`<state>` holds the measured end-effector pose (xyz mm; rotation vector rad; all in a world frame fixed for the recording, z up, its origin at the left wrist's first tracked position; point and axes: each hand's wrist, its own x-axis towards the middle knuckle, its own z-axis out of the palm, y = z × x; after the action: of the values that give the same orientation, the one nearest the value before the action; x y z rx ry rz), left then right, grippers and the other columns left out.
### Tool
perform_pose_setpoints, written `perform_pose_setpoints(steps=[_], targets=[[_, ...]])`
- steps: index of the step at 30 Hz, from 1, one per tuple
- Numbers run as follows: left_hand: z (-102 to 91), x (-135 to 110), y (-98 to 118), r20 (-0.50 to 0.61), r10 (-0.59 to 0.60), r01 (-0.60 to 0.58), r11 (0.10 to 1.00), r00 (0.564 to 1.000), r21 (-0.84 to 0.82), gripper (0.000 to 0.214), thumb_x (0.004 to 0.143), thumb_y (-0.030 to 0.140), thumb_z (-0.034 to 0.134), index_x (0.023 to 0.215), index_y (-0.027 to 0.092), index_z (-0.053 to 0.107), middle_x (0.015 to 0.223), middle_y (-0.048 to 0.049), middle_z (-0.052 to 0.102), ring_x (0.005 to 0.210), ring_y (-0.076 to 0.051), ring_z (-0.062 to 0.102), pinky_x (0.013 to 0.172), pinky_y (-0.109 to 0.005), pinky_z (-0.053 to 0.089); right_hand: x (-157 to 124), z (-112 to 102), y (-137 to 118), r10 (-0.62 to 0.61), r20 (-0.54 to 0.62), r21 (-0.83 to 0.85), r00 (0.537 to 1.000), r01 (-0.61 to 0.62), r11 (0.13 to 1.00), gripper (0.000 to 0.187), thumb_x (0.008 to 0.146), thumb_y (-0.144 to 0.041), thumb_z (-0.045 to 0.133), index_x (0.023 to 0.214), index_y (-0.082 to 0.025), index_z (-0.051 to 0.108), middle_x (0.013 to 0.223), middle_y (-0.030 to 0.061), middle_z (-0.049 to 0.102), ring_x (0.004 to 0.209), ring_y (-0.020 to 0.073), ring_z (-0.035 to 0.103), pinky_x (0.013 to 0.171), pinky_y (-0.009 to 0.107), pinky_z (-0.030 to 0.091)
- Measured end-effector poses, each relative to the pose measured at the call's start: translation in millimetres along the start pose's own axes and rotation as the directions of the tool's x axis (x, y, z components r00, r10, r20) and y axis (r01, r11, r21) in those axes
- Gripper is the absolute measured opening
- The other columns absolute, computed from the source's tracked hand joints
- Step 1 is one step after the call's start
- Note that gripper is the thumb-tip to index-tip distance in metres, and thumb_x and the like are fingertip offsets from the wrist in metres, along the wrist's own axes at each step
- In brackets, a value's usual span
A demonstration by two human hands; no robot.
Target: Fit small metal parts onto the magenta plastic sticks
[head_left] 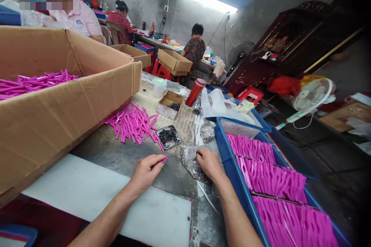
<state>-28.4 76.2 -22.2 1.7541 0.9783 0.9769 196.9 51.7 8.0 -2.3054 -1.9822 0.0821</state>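
Observation:
My left hand [147, 171] is closed over the table, pinching a magenta strip [165, 159] whose tip shows past the fingers. My right hand [209, 163] reaches into a tray of small metal parts [187, 164] with clear plastic in it. Its fingertips are pressed together, and what they hold is hidden. A small tray of black parts [169, 137] lies just beyond my left hand. Behind it spreads a loose pile of magenta strips [133, 123]. A clear bag of silvery parts [207, 131] sits beyond my right hand.
A large cardboard box [95, 88] with magenta pieces stands at left. A blue crate [232, 166] at right holds rows of magenta strips. Farther back are a small carton [170, 105], a red bottle [195, 92] and a lidded tub [159, 87]. Several people sit beyond.

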Motion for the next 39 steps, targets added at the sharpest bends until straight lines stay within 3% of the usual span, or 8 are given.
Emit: perform_pose_setpoints(steps=[2, 5, 7, 12, 18, 22, 30, 39], targets=[[-0.3, 0.1, -0.1, 0.013, 0.012, -0.012, 0.999, 1.000, 0.052, 0.023, 0.073, 0.019, 0.047, 0.088, 0.016, 0.064, 0.072, -0.0033, 0.061, 0.058, -0.011, 0.056, 0.053, -0.019, 0.044, -5.0, -0.5, -4.0, 0.010, -0.110, 0.060, 0.994, -0.004, 0.998, 0.023, 0.076, -0.018, 0.036, 0.078, -0.015, 0.059, 0.079, 0.0065, 0.061, 0.077, 0.0166, 0.054, 0.067, 0.023, 0.035], [-1.0, 0.4, 0.7, 0.029, 0.016, -0.019, 0.994, 0.999, 0.103, 0.023, 0.073, 0.018, 0.047, 0.088, 0.015, 0.064, 0.067, -0.0021, 0.058, 0.055, -0.011, 0.055, 0.052, -0.019, 0.044, -12.8, 0.6, -11.8, 0.003, -0.322, 0.220, 0.947, 0.072, 0.973, 0.024, 0.077, -0.021, 0.035, 0.077, -0.015, 0.058, 0.075, 0.0066, 0.060, 0.073, 0.0164, 0.054, 0.067, 0.024, 0.037], [-1.4, 0.4, 1.4, 0.034, 0.024, -0.027, 0.992, 0.999, 0.122, 0.022, 0.073, 0.017, 0.047, 0.087, 0.015, 0.064, 0.065, -0.0014, 0.057, 0.056, -0.011, 0.055, 0.051, -0.018, 0.044, -16.5, 1.8, -14.9, -0.002, -0.376, 0.284, 0.927, 0.117, 0.952, 0.023, 0.076, -0.021, 0.036, 0.075, -0.015, 0.058, 0.072, 0.0065, 0.059, 0.070, 0.0165, 0.054, 0.066, 0.024, 0.039], [-1.0, -0.6, 2.1, 0.032, 0.024, -0.029, 0.988, 0.999, 0.150, 0.022, 0.072, 0.016, 0.047, 0.087, 0.015, 0.063, 0.067, -0.0013, 0.058, 0.055, -0.010, 0.055, 0.052, -0.018, 0.044, -17.2, 0.7, -7.8, 0.058, -0.318, 0.293, 0.946, 0.040, 0.955, 0.024, 0.076, -0.023, 0.036, 0.076, -0.015, 0.059, 0.074, 0.0063, 0.061, 0.071, 0.0171, 0.055, 0.066, 0.025, 0.039], [-1.8, -0.4, 5.3, 0.018, 0.059, -0.061, 0.976, 0.998, 0.207, 0.021, 0.072, 0.014, 0.048, 0.085, 0.016, 0.064, 0.064, 0.0000, 0.058, 0.055, -0.010, 0.054, 0.054, -0.018, 0.042, -5.6, -2.8, 0.6, 0.022, 0.027, 0.057, 0.999, -0.024, 0.998, 0.024, 0.073, -0.017, 0.038, 0.076, -0.016, 0.062, 0.080, 0.0061, 0.064, 0.076, 0.0171, 0.056, 0.064, 0.023, 0.036], [-2.4, 0.5, 6.9, 0.020, 0.071, -0.074, 0.971, 0.997, 0.226, 0.022, 0.071, 0.014, 0.047, 0.085, 0.017, 0.064, 0.064, 0.0002, 0.058, 0.056, -0.010, 0.053, 0.055, -0.019, 0.041, 4.7, 0.8, -0.7, 0.020, 0.104, 0.005, 0.994, -0.020, 1.000, 0.021, 0.068, -0.014, 0.042, 0.065, -0.016, 0.063, 0.069, 0.0076, 0.065, 0.067, 0.0188, 0.058, 0.055, 0.023, 0.033], [-2.2, 0.3, 7.2, 0.020, 0.068, -0.071, 0.972, 0.997, 0.225, 0.022, 0.071, 0.014, 0.047, 0.085, 0.016, 0.064, 0.066, -0.0009, 0.059, 0.058, -0.011, 0.054, 0.056, -0.020, 0.041, 11.8, 3.2, -2.3, 0.063, 0.135, -0.076, 0.989, -0.053, 0.996, 0.021, 0.068, -0.017, 0.043, 0.069, -0.017, 0.064, 0.072, 0.0101, 0.066, 0.065, 0.0191, 0.058, 0.052, 0.024, 0.029], [-3.5, 0.1, 8.1, 0.031, 0.059, -0.065, 0.969, 0.998, 0.237, 0.022, 0.072, 0.013, 0.047, 0.085, 0.015, 0.064, 0.067, -0.0019, 0.060, 0.059, -0.012, 0.055, 0.057, -0.019, 0.041, 6.5, 4.2, -0.6, 0.049, 0.051, -0.018, 0.998, -0.048, 0.999, 0.021, 0.068, -0.015, 0.040, 0.062, -0.016, 0.059, 0.063, 0.0065, 0.062, 0.059, 0.0165, 0.054, 0.051, 0.024, 0.028]])
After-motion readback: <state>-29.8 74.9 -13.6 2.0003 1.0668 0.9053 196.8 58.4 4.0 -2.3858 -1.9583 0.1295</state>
